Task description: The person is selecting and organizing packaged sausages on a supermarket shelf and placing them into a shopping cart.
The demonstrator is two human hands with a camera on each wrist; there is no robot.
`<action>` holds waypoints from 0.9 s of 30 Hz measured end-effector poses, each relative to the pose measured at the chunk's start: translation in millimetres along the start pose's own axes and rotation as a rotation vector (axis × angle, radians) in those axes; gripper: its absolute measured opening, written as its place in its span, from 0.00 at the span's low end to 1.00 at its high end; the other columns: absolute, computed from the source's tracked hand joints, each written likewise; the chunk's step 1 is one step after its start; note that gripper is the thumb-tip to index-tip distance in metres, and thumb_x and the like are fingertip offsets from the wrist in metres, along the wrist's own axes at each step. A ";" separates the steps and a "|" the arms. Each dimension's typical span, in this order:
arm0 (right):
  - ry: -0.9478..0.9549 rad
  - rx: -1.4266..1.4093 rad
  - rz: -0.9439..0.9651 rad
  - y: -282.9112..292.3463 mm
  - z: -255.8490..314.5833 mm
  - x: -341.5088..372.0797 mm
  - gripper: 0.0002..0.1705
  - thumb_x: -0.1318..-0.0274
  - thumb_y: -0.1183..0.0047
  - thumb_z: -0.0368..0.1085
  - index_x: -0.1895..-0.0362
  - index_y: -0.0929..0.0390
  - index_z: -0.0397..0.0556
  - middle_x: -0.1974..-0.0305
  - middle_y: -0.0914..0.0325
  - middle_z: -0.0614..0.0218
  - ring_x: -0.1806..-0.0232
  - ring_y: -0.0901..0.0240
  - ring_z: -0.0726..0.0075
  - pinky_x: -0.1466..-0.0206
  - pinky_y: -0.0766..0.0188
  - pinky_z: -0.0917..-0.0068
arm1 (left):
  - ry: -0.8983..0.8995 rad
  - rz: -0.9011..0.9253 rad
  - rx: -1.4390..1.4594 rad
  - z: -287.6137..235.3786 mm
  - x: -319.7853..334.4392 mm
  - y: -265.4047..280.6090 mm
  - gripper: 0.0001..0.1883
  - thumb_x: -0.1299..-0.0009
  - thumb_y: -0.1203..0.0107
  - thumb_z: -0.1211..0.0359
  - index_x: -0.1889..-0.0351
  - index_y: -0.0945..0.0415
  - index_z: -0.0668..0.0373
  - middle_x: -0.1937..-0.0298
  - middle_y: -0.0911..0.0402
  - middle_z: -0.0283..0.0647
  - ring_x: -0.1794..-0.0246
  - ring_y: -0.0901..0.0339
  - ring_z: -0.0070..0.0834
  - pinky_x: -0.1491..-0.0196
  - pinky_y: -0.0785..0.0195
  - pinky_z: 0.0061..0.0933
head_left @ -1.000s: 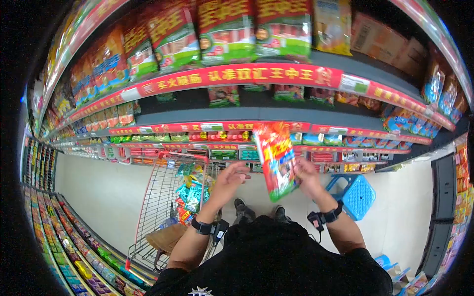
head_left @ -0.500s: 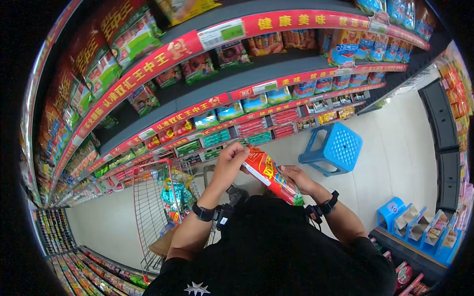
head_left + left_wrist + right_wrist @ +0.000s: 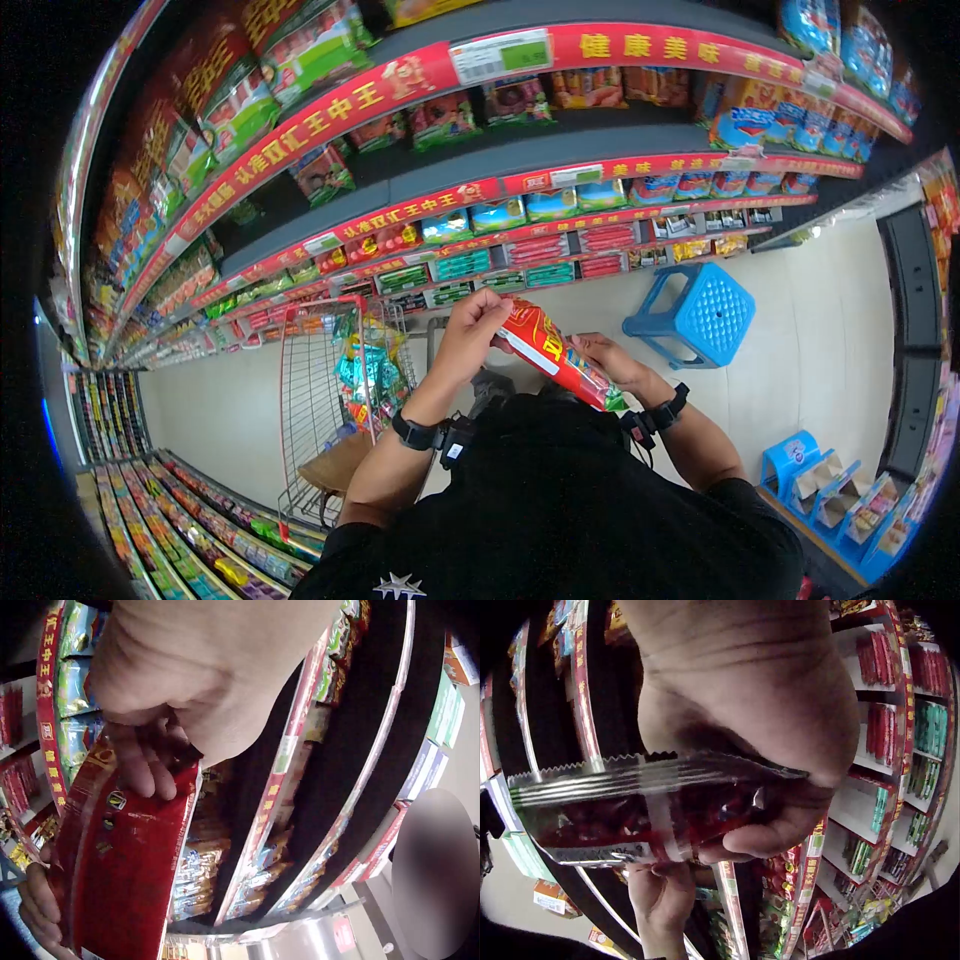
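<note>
A red snack packet (image 3: 545,345) with yellow lettering and a green end is held slantwise in front of the black shirt. My left hand (image 3: 472,335) pinches its upper left corner; in the left wrist view, curled fingers (image 3: 146,769) lie against the red back. At the other side my right hand (image 3: 612,362) grips the packet's edge. The right wrist view shows the clear, crimped end of the packet (image 3: 592,817) under the right palm (image 3: 757,727), with dark red contents behind the film. Beyond it the left hand (image 3: 664,900) shows.
Shelves of bagged snacks with red label strips (image 3: 360,105) curve across the front. A wire shopping cart (image 3: 310,400) with several packets (image 3: 365,375) stands at the left. To the right are a blue stool (image 3: 715,315) and a blue display rack (image 3: 800,465).
The left hand has come over and taken hold of the packet, which only the right hand held at first. The packet has come closer to the body and tilted; the view has swung right.
</note>
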State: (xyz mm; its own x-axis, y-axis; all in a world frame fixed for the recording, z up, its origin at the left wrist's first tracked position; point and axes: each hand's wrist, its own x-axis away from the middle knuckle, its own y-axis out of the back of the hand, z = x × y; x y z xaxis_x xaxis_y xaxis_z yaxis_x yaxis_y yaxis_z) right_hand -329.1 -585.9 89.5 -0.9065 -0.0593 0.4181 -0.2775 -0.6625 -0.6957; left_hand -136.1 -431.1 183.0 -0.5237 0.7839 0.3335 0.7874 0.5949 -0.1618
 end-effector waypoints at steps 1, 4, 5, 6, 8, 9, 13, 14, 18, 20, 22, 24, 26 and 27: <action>0.007 -0.016 0.013 -0.4 -3.5 -5.7 0.19 0.30 0.59 0.45 0.56 0.26 0.42 0.61 0.23 0.69 0.61 0.28 0.82 0.55 0.29 0.80 | -0.012 -0.005 0.019 8.8 1.1 9.9 0.09 0.27 0.50 0.64 0.62 0.30 0.60 0.67 0.24 0.33 0.69 0.23 0.17 0.71 0.25 0.21; 0.048 -0.040 0.044 -19.4 -4.4 -28.8 0.16 0.30 0.59 0.44 0.56 0.27 0.44 0.61 0.24 0.69 0.60 0.29 0.82 0.53 0.30 0.80 | -0.045 -0.245 0.284 26.4 9.0 29.0 0.11 0.27 0.50 0.64 0.52 0.32 0.58 0.59 0.24 0.33 0.62 0.22 0.19 0.66 0.25 0.23; 0.075 0.017 -0.017 -28.1 -9.3 -41.4 0.13 0.31 0.57 0.43 0.57 0.28 0.46 0.64 0.25 0.71 0.61 0.30 0.82 0.54 0.30 0.80 | 0.006 -0.275 0.329 31.9 12.5 40.0 0.17 0.28 0.48 0.62 0.45 0.36 0.56 0.54 0.24 0.33 0.57 0.23 0.20 0.64 0.25 0.23; 0.055 0.029 -0.002 -31.6 -13.1 -54.1 0.13 0.31 0.57 0.43 0.57 0.28 0.46 0.64 0.25 0.71 0.61 0.30 0.82 0.54 0.30 0.80 | -0.001 -0.300 0.341 38.7 18.8 50.8 0.17 0.28 0.48 0.62 0.45 0.36 0.56 0.54 0.24 0.33 0.57 0.23 0.20 0.64 0.25 0.23; 0.104 0.390 -0.050 -41.2 -20.1 -77.3 0.12 0.32 0.54 0.42 0.58 0.29 0.46 0.66 0.27 0.71 0.62 0.31 0.80 0.56 0.31 0.79 | 0.178 -0.245 0.317 53.4 36.8 69.1 0.17 0.30 0.45 0.61 0.47 0.34 0.55 0.55 0.24 0.33 0.56 0.23 0.20 0.64 0.26 0.23; 0.087 0.451 -0.075 -55.2 -22.6 -90.5 0.12 0.34 0.51 0.41 0.57 0.30 0.46 0.65 0.27 0.70 0.62 0.30 0.78 0.57 0.30 0.78 | 0.210 -0.193 0.263 71.6 42.0 80.6 0.19 0.31 0.44 0.60 0.46 0.34 0.56 0.55 0.23 0.33 0.57 0.23 0.20 0.64 0.26 0.23; 0.009 0.501 0.057 -100.3 -50.2 -144.6 0.19 0.40 0.45 0.36 0.48 0.33 0.43 0.55 0.27 0.65 0.57 0.30 0.75 0.53 0.30 0.75 | 0.204 -0.311 0.440 109.7 68.9 131.4 0.17 0.32 0.42 0.65 0.47 0.30 0.57 0.62 0.20 0.31 0.68 0.26 0.16 0.68 0.32 0.19; -0.001 0.519 0.067 -113.6 -58.3 -156.8 0.19 0.40 0.45 0.36 0.48 0.33 0.43 0.55 0.27 0.65 0.57 0.30 0.75 0.53 0.30 0.75 | 0.181 -0.382 0.463 108.9 77.0 148.3 0.16 0.33 0.42 0.66 0.48 0.29 0.57 0.63 0.20 0.31 0.70 0.26 0.16 0.68 0.32 0.19; -0.006 0.676 0.258 -154.5 -74.6 -209.1 0.32 0.41 0.44 0.33 0.35 0.41 0.45 0.44 0.31 0.62 0.47 0.31 0.70 0.45 0.32 0.73 | 0.098 -0.550 0.446 119.1 108.7 237.8 0.15 0.34 0.42 0.68 0.50 0.28 0.60 0.63 0.20 0.32 0.70 0.26 0.17 0.65 0.31 0.20; 0.103 0.749 0.193 -167.4 -65.8 -237.3 0.31 0.43 0.46 0.30 0.35 0.40 0.44 0.45 0.31 0.63 0.48 0.30 0.70 0.46 0.31 0.72 | 0.091 -0.638 0.441 122.3 125.9 285.0 0.16 0.34 0.42 0.68 0.50 0.28 0.61 0.63 0.19 0.33 0.70 0.25 0.17 0.64 0.31 0.20; 0.208 0.728 0.095 -192.7 -35.7 -260.8 0.30 0.43 0.48 0.27 0.36 0.39 0.44 0.46 0.29 0.63 0.49 0.28 0.70 0.48 0.29 0.72 | 0.161 -0.771 0.339 115.2 148.0 331.3 0.15 0.35 0.42 0.69 0.51 0.27 0.61 0.62 0.19 0.34 0.68 0.24 0.18 0.64 0.30 0.21; 0.348 0.781 -0.020 -214.8 -1.5 -280.3 0.29 0.43 0.47 0.29 0.37 0.39 0.43 0.47 0.27 0.62 0.49 0.28 0.70 0.50 0.28 0.73 | 0.116 -0.789 0.195 144.3 164.0 387.1 0.16 0.36 0.41 0.70 0.51 0.28 0.61 0.62 0.19 0.34 0.69 0.24 0.18 0.65 0.30 0.21; 0.481 0.757 -0.130 -240.5 32.0 -296.2 0.29 0.45 0.44 0.31 0.39 0.37 0.41 0.50 0.26 0.61 0.51 0.27 0.70 0.51 0.28 0.73 | 0.066 -0.851 0.164 162.2 177.8 424.2 0.16 0.37 0.41 0.71 0.51 0.28 0.62 0.63 0.18 0.36 0.70 0.23 0.18 0.66 0.30 0.21; 0.551 0.705 -0.168 -249.9 45.3 -305.5 0.29 0.47 0.42 0.32 0.41 0.35 0.38 0.52 0.25 0.60 0.53 0.26 0.71 0.51 0.28 0.73 | 0.080 -0.883 0.091 156.2 186.2 434.1 0.15 0.37 0.42 0.73 0.53 0.28 0.63 0.64 0.18 0.36 0.69 0.22 0.20 0.66 0.29 0.23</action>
State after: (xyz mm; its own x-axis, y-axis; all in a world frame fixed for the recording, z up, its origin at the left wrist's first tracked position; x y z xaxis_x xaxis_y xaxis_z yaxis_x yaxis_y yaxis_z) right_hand 31.7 -436.0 162.1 -0.9457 0.3245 0.0168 -0.3250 -0.9440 -0.0568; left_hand 57.4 0.9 29.8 -0.9001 0.0200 0.4353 0.0765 0.9907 0.1127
